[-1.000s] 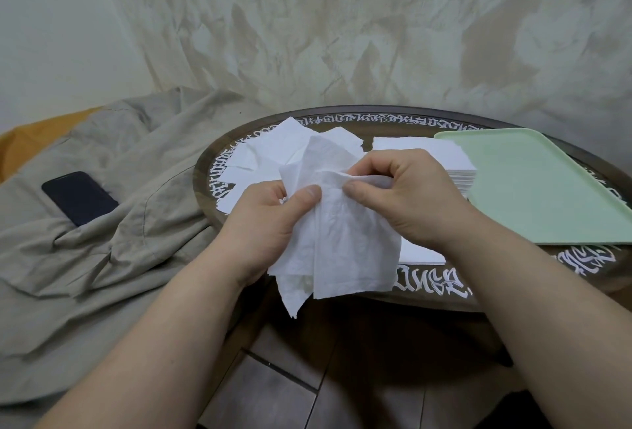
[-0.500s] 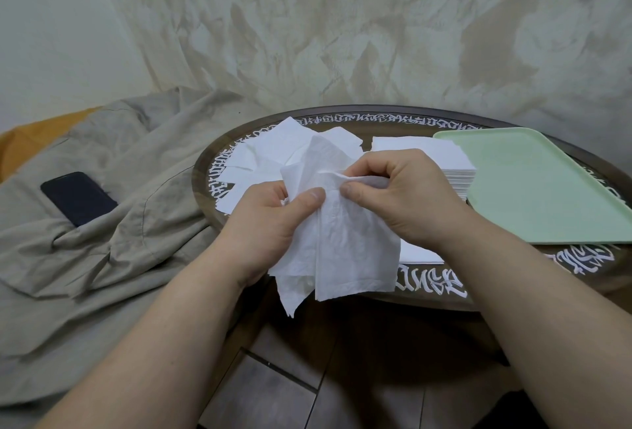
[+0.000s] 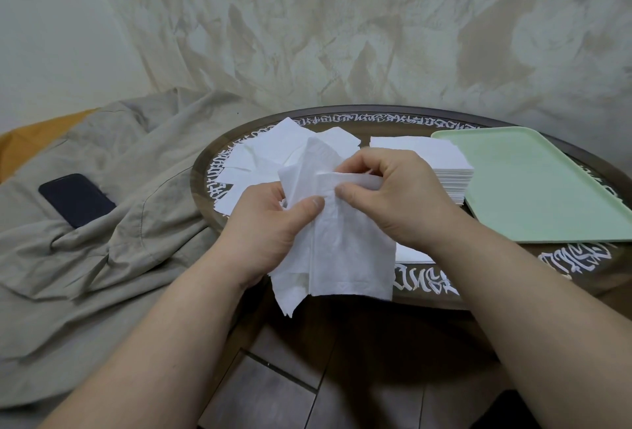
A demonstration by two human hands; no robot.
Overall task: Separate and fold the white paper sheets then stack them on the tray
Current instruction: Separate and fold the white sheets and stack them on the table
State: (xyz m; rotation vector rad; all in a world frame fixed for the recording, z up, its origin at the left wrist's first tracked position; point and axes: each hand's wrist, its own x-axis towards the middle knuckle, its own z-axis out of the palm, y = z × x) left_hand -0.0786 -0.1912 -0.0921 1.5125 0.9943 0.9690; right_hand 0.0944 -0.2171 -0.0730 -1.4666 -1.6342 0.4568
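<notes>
A crumpled white paper sheet (image 3: 349, 251) hangs over the near edge of the round table, held by both hands. My left hand (image 3: 270, 223) grips its left side, thumb pressed on the front. My right hand (image 3: 393, 196) pinches the top edge between thumb and fingers. Behind them lies a loose heap of white sheets (image 3: 270, 151). A neat stack of flat white sheets (image 3: 441, 168) sits to the right of my hands, beside the pale green tray (image 3: 533, 189), which holds nothing.
The dark round table (image 3: 581, 278) has white lettering round its rim. A beige cloth (image 3: 113, 240) covers the surface at the left, with a dark phone (image 3: 77, 199) lying on it. A mottled wall rises behind. Tiled floor shows below.
Both hands keep their hold on the sheet; my right hand's fingers have worked slightly along the top edge. Little else has moved.
</notes>
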